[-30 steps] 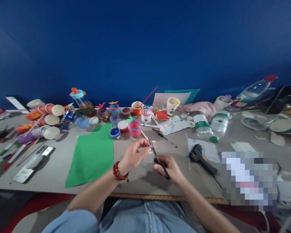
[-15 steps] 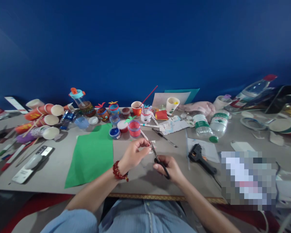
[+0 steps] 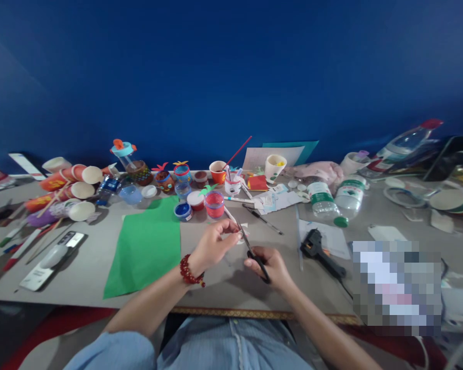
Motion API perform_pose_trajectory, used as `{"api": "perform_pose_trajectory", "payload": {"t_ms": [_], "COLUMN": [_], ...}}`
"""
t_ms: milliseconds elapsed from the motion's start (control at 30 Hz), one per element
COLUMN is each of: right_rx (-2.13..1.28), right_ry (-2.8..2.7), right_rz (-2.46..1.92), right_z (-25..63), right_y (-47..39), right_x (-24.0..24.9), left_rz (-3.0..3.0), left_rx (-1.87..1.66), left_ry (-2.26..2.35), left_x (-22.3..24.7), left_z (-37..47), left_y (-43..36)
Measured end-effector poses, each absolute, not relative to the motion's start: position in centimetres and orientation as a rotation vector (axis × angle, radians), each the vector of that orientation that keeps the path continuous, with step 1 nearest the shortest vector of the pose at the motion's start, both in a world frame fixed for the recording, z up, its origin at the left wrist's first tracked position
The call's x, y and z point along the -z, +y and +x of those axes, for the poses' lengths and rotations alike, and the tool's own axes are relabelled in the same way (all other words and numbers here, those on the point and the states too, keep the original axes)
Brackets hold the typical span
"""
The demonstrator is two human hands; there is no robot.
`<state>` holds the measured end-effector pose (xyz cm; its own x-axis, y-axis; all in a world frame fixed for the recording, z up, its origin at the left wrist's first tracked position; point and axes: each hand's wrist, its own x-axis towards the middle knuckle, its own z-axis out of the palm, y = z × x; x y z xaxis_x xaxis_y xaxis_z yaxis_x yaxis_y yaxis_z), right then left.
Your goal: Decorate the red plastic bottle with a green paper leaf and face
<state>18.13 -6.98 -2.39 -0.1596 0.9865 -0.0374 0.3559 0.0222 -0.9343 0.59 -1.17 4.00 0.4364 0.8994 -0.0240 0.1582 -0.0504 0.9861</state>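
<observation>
My right hand is closed round the black handles of a pair of scissors, whose blades point up and away to the left. In a pinch between thumb and fingers, my left hand holds a small white piece of paper, mostly hidden by the fingertips. The scissor blades are right at those fingertips. Small white scraps lie on the table just behind the blades. Left of my left hand lies a green sheet. Beyond my hands is an open pot of red paint.
A black glue gun lies to the right, near plastic bottles. Blue paint, a pen and painted pots sit farther back. Paper cups and a phone are at left. A blue wall stands behind.
</observation>
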Motion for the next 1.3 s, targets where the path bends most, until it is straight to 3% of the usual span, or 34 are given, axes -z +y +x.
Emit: {"api": "perform_pose_trajectory", "payload": {"t_ms": [300, 567, 900, 1300], "right_rx": [-1.021, -1.363, -0.888, -0.965], "right_ry": [-1.652, -1.424, -1.384, -1.672], "right_rz": [-1.428, -1.325, -1.326, -1.398], "right_z": [18.3, 18.4, 18.9, 19.8], "right_y": [-6.8, -7.2, -5.7, -4.7], "right_x": [2.6, 2.4, -1.1, -0.6], "left_rz": [1.501, 1.476, 1.766, 1.972], "left_rx": [-0.783, -0.758, -0.694, -0.605], "left_ry": [0.981, 0.954, 0.889, 0.894], "left_x": [-3.8, -3.1, -1.9, -1.5], "left_z": [0.6, 0.6, 1.0, 1.5], "left_y": [-1.0, -0.9, -0.6, -0.6]}}
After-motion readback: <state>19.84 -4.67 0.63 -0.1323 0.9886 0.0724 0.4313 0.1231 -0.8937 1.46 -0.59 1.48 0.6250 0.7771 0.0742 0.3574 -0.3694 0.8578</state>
